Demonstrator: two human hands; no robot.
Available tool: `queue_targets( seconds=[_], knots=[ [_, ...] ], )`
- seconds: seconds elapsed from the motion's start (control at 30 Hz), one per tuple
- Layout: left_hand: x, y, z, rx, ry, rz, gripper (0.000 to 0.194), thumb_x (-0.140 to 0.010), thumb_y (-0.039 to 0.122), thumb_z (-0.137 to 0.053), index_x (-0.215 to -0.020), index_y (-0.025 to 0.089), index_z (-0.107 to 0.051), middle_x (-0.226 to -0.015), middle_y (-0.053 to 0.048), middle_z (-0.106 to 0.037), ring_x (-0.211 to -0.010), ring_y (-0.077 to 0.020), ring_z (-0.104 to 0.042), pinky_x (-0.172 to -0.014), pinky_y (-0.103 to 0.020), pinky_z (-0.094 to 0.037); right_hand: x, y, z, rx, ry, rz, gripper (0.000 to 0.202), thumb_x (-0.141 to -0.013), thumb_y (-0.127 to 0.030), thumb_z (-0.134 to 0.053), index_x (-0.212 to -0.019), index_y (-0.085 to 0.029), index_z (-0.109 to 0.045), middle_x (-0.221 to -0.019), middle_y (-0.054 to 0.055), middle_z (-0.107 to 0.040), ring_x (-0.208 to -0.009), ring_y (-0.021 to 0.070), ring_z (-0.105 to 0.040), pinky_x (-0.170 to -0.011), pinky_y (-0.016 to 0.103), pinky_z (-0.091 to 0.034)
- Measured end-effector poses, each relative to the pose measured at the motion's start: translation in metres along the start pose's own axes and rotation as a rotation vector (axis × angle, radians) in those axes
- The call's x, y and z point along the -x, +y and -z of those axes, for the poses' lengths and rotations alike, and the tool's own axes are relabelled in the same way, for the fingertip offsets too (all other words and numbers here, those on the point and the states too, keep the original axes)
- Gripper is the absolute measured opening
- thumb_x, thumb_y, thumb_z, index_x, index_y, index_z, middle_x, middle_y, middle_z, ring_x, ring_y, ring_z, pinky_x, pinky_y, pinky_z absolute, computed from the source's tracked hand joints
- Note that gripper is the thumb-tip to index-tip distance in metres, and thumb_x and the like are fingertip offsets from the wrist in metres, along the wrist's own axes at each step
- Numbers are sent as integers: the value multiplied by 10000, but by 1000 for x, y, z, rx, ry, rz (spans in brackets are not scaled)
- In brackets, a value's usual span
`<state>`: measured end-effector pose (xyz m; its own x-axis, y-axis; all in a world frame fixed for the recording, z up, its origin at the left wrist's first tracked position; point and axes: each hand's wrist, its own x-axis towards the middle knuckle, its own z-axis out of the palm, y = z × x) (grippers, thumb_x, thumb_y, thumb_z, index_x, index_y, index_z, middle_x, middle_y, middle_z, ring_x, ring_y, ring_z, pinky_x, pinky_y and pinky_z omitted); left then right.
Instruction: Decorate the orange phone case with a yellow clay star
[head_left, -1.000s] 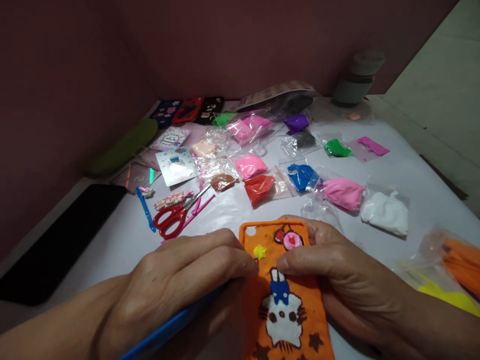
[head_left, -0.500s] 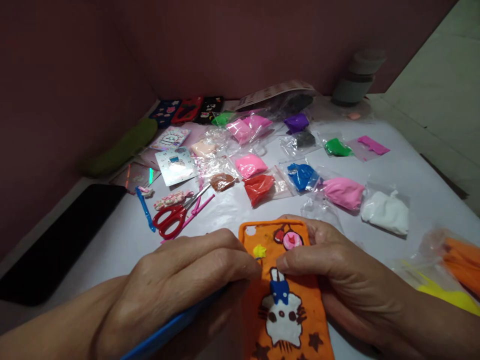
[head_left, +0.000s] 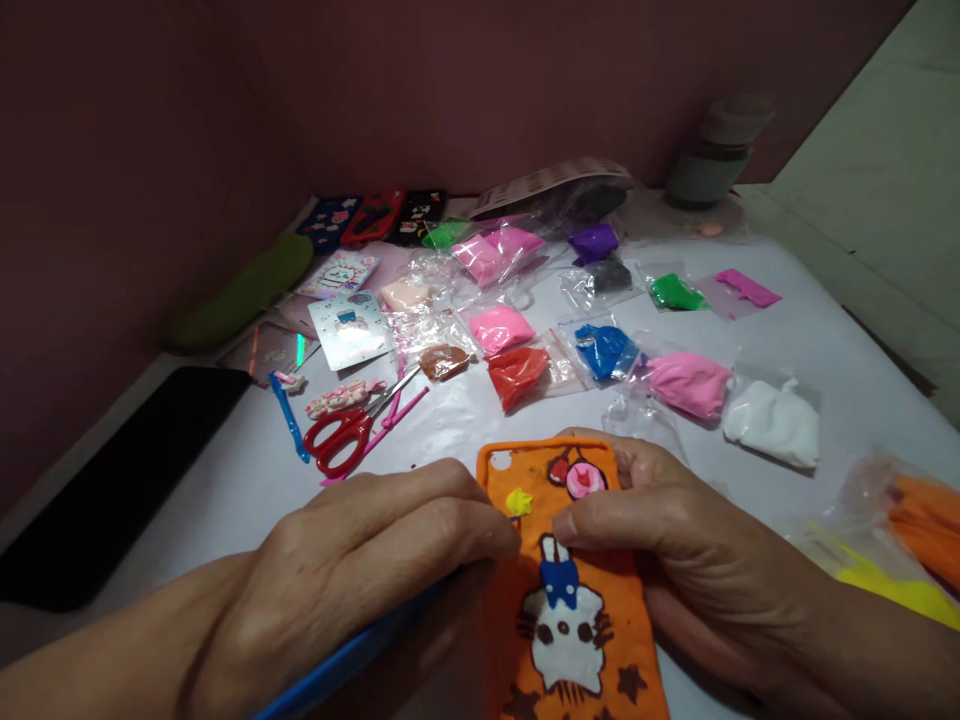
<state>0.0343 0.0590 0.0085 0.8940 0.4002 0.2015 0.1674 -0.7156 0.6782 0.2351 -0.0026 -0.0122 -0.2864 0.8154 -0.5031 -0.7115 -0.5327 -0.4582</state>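
An orange clay-covered phone case stands in front of me, tilted, with an upside-down white cat in blue, brown stars, a pink round piece and a yellow flower on it. My right hand grips its right side, thumb on the front and fingers behind. My left hand is closed round a long blue clay tool, with fingertips at the case's left side just below the flower. The hand hides most of the tool, and its tip is hard to make out.
Red-handled scissors lie beyond my left hand. Several bags of coloured clay, such as red, blue and white, spread over the white table. A black phone lies left; a jar stands at the back.
The blue tool's rear end has shifted slightly right and down under my left hand. My right hand and the phone case have hardly moved.
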Motion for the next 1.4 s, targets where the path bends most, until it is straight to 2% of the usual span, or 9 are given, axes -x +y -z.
queue_targets(
  seconds=[0.17, 0.4, 0.57, 0.9, 1.2, 1.4],
  knots=[
    [-2, 1, 0, -2, 36, 20, 224, -885, 72, -492, -1034, 214, -581, -849, -10, -665, -665, -98, -634, -576, -164, -474, 0, 0, 0, 19, 2, -1, 421, -580, -38, -772, -972, -178, -712, -742, 29, -712, -631, 194, -690, -609, 312, -558],
    [-1, -2, 1, 45, 54, -18, 257, -886, 75, -510, -1094, 209, -580, -881, -14, -666, -686, -96, -640, -589, -150, -486, -1, 1, 2, 5, -22, 0, 429, -573, -3, -712, -965, -177, -716, -753, 29, -718, -655, 193, -696, -678, 324, -562],
    [-1, -1, 0, 32, 28, -3, 258, -897, 61, -498, -1094, 203, -583, -881, -18, -657, -695, -97, -639, -588, -154, -479, 0, 0, 1, -4, -36, 5, 416, -584, -6, -719, -960, -183, -717, -732, 17, -707, -640, 178, -689, -692, 318, -562],
    [-2, 2, -1, 12, 54, 7, 221, -887, 78, -489, -1036, 202, -594, -836, -3, -646, -662, -87, -606, -580, -155, -460, 0, 0, 1, -3, -35, 1, 415, -575, 5, -707, -944, -185, -707, -738, 17, -705, -649, 176, -689, -705, 321, -559],
    [-1, 0, 0, 26, 34, 8, 251, -884, 56, -500, -1070, 203, -585, -872, 0, -649, -685, -88, -617, -591, -151, -463, 1, 2, 2, -13, 27, -12, 491, -507, 1, -727, -960, -186, -694, -739, 18, -703, -637, 185, -687, -666, 317, -559],
    [-1, 0, -1, 19, 39, 16, 229, -888, 72, -485, -1044, 206, -585, -839, -2, -641, -662, -93, -606, -575, -162, -454, 0, 1, 1, -14, 11, -9, 474, -514, 3, -720, -949, -183, -695, -739, 21, -701, -624, 178, -682, -644, 304, -554]
  ],
)
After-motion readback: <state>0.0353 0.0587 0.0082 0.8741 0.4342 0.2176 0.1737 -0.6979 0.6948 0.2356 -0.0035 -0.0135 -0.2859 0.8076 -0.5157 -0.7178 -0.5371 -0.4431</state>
